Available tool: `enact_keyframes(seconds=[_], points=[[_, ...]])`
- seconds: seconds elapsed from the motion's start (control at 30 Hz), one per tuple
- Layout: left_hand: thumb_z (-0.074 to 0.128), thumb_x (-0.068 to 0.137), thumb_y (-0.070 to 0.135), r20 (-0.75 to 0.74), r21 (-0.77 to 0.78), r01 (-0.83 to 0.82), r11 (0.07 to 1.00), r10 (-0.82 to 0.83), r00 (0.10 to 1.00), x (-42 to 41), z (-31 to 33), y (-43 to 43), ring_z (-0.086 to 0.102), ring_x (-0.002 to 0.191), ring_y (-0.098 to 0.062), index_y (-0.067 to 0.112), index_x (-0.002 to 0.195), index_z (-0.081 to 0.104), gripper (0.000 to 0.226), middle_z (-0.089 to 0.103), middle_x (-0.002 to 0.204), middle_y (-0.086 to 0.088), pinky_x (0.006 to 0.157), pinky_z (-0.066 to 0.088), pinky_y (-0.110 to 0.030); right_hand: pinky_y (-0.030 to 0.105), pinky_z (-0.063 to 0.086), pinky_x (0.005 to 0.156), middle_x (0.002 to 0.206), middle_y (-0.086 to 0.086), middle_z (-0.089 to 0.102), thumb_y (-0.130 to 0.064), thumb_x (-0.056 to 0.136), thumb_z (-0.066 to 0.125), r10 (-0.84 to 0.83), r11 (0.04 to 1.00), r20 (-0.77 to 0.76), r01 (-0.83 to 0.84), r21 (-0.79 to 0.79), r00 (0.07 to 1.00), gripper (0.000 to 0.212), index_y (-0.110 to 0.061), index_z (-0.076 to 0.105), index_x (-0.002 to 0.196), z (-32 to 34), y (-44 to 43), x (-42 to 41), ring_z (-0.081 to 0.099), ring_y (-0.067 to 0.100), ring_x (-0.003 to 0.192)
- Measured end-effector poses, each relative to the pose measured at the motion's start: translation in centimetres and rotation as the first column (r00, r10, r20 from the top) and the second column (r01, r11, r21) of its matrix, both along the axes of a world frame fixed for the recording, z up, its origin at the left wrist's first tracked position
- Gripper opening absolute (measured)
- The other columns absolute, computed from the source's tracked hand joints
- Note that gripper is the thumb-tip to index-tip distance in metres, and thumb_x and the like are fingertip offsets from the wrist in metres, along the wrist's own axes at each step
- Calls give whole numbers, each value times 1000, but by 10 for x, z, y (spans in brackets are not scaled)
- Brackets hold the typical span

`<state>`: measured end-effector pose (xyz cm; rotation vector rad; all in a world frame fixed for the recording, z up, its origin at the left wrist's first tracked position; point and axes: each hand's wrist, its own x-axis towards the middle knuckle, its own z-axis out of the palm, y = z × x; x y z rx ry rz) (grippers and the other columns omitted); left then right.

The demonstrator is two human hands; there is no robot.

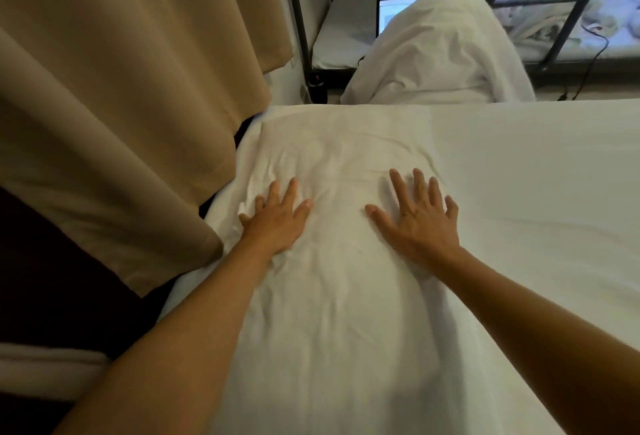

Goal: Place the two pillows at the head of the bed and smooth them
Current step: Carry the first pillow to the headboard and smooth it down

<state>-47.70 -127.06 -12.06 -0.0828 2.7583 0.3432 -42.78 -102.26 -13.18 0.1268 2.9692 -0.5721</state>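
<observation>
A white, wrinkled pillow (pixel 339 157) lies flat on the bed (pixel 536 175), along its left side, reaching from the near edge to the far edge. My left hand (pixel 277 218) presses palm down on the pillow's left part, fingers spread. My right hand (pixel 417 220) lies flat on its right part, fingers apart, holding nothing. A second white bundle (pixel 440 50), which may be the other pillow, sits beyond the bed's far edge. I cannot tell what it rests on.
A beige curtain (pixel 114 105) hangs close along the bed's left side. Behind the far edge stand a dark metal bunk frame (pixel 299 19), a lit laptop screen (pixel 391 12) on a lower mattress, and another bed with crumpled sheets and cables (pixel 595 26) at the right.
</observation>
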Motion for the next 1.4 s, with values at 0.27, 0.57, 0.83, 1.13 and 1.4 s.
enact_keyframes(seconds=[0.27,0.57,0.83,1.13,1.4], points=[[14,91,68,-306,-73,319,945,-326,894,149,-6,16,-17,147,-16,51,147,-9,62,-13,161,12,116,-1,-58,54,-3,118,161,-5,-18,-79,87,9,97,995,-54,-96,27,994,71,-49,-4,150,-3,-43,133,-24,25,146],[6,86,76,-215,-35,118,992,-122,969,156,-24,-30,-24,144,-15,55,144,-13,65,-19,159,16,115,-5,-57,53,-2,119,160,-12,-20,-79,86,6,77,996,-7,-76,51,997,71,-49,-8,149,-15,-26,134,-27,16,145],[16,91,68,-316,-29,73,997,-78,945,74,9,-40,-1,148,-24,40,152,6,67,-1,162,8,117,9,-53,51,10,117,164,-3,-8,-72,89,9,-23,1000,-67,23,-12,997,74,-37,6,154,22,4,28,-10,27,150],[16,91,71,-110,-2,255,967,-254,961,-11,7,10,-15,147,-17,57,145,-3,59,-13,160,18,114,0,-60,53,2,119,163,-7,-10,-68,92,8,152,988,25,-152,5,988,66,-42,-1,152,-7,-21,-52,-14,28,149],[17,91,70,-126,-15,180,984,-180,975,-14,-27,9,-15,147,-21,54,146,-4,61,-14,160,16,114,3,-60,51,-3,119,163,-6,-16,-75,87,4,89,995,-3,-89,44,996,68,-50,-7,149,-39,-18,-48,-16,23,149]])
